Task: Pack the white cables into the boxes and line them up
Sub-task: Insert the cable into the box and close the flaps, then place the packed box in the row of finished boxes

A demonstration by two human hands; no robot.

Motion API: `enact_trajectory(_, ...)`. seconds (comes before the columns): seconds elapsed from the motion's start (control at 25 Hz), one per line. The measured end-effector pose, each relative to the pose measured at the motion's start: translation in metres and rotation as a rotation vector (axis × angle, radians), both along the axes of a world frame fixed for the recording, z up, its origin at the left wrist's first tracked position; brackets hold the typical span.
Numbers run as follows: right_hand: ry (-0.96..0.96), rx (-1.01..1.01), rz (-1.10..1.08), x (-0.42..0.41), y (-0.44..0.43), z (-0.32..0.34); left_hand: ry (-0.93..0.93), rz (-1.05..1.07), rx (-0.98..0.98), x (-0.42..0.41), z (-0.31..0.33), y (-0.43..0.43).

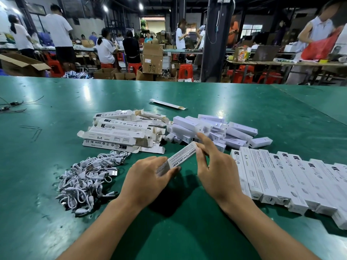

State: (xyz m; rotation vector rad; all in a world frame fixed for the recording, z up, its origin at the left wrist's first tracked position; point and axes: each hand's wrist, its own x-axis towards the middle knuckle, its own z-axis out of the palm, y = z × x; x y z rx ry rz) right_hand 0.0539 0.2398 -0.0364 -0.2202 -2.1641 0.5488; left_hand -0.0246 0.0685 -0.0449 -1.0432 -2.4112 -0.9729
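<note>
My left hand grips the near end of a long white printed box, held above the green table. At the box's far end, the fingers of my right hand pinch it. A tangled pile of white cables lies to the left of my hands. Behind the cables sits a loose heap of empty open boxes. On the right, several closed boxes lie side by side in a row. Whether a cable is inside the held box is hidden.
A pile of white lamp units in clear wrap lies behind my right hand. One flat box lies farther back. Black wires trail at the table's far left. People work at benches beyond the far edge.
</note>
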Motion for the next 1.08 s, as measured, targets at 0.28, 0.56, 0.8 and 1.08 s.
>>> enact_trajectory(0.28,-0.053,-0.391,0.161,-0.002,-0.015,-0.001,-0.396,-0.028,0.189,0.011,0.007,0.012)
enact_trajectory(0.56,-0.278,-0.43,0.111,-0.004,-0.01,-0.003,-0.632,-0.294,0.155,0.022,0.009,0.021)
enact_trajectory(0.8,-0.453,-0.36,-0.067,0.0,0.005,0.003,-0.534,-0.163,0.145,0.021,0.001,0.02)
enact_trajectory(1.08,-0.422,-0.039,-0.124,0.004,0.006,0.015,-0.449,-0.156,0.14,0.02,0.001,0.019)
